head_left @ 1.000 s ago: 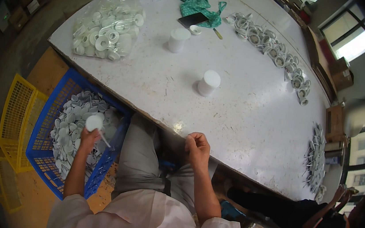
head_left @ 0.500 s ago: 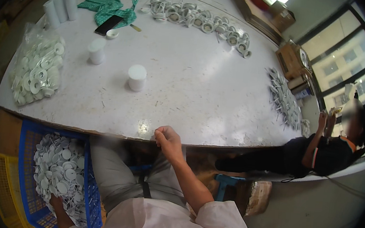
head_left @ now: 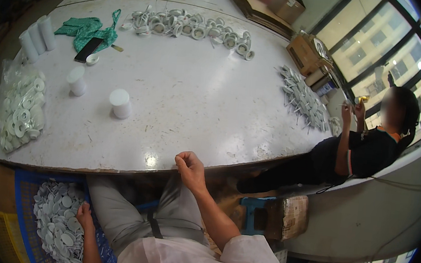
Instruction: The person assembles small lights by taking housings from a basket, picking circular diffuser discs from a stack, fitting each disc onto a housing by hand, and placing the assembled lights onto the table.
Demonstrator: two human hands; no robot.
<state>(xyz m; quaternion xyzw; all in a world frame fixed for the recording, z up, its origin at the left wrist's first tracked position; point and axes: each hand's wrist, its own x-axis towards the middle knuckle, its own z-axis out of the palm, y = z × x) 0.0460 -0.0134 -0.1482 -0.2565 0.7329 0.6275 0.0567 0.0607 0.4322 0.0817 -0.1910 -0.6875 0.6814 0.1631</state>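
Observation:
My right hand (head_left: 190, 170) rests at the table's front edge with its fingers curled closed; anything inside them is hidden. Low on the left, my left hand (head_left: 85, 216) is over the right side of a blue plastic basket (head_left: 24, 195). Its fingers look closed, and I cannot make out what is in them. Heaped in the basket are many flat white discs with thin stems (head_left: 60, 223). Two white capped cylinders (head_left: 120, 104) (head_left: 76, 81) stand on the white table (head_left: 188, 103), beyond my hands.
A clear bag of white rings (head_left: 21, 111) and white tubes (head_left: 37, 39) occupy the table's left. Green cloth (head_left: 90, 34) and a black phone (head_left: 88, 50) lie behind. Round white fittings (head_left: 190, 27) line the back; grey pieces (head_left: 303, 100) are piled right, near a seated person (head_left: 368, 148).
My left hand has risen out of the disc heap to the basket's right side. The right hand stays closed at the table edge. The whole view has shifted and tilted.

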